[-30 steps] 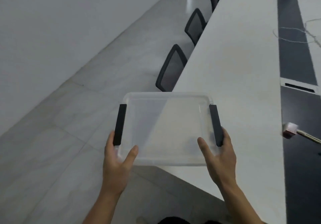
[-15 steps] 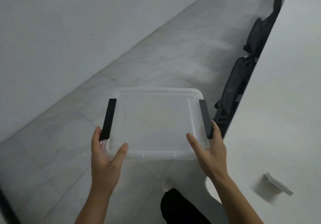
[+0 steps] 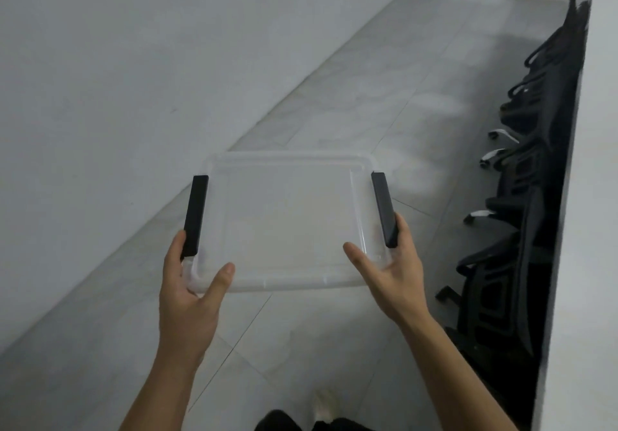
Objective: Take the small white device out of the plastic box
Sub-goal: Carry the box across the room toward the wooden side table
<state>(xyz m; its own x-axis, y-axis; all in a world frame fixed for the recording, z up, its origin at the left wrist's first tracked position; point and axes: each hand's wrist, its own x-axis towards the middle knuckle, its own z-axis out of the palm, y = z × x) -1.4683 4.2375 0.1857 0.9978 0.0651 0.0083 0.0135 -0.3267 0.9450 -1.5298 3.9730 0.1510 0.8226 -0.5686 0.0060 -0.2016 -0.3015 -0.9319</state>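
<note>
A clear plastic lid (image 3: 287, 219) with a black clip (image 3: 195, 216) on its left side and another black clip (image 3: 384, 209) on its right is held flat in the air over the floor. My left hand (image 3: 190, 283) grips its near left corner, thumb on top. My right hand (image 3: 391, 273) grips its near right corner the same way. Neither the box body nor the small white device is in view.
A row of black office chairs (image 3: 521, 216) is tucked under the white table (image 3: 592, 196) along the right edge. A white wall (image 3: 133, 62) runs along the left. Grey tiled floor (image 3: 351, 79) lies between them. A shoe (image 3: 322, 404) shows at the bottom.
The view and the held lid have swung left, away from the table and out over the floor. Both hands keep the same grip. The table top has left the view.
</note>
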